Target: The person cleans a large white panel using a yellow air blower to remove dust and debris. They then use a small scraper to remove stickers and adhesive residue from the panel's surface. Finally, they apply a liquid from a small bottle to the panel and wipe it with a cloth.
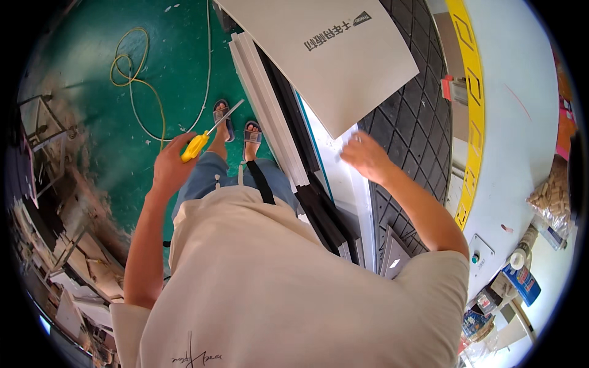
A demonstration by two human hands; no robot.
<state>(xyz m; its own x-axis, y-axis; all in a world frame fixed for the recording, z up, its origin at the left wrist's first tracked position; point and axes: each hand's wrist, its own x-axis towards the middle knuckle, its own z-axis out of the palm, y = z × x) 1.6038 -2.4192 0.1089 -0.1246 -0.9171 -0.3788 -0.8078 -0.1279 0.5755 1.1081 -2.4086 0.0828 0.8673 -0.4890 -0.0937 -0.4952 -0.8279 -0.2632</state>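
My left hand (175, 162) is closed around the yellow handle of a screwdriver (197, 146). Its long metal shaft points up and to the right, over the green floor and past my feet. My right hand (366, 157) is blurred by motion, and I cannot make out its fingers. It is just below the near corner of a large beige panel (350, 67) with dark print on it, above a white surface (336, 144) with a blue-green edge. Whether that hand touches either of them is unclear.
Pale grey profile strips (264, 101) lie alongside the panel. Beyond them is a black diamond-patterned mat (417, 129), then a pale machine bed (515, 92) with a yellow strip (469, 67). A coiled hose (146, 55) lies on the green floor. Racks and boards (67, 245) stand at the left.
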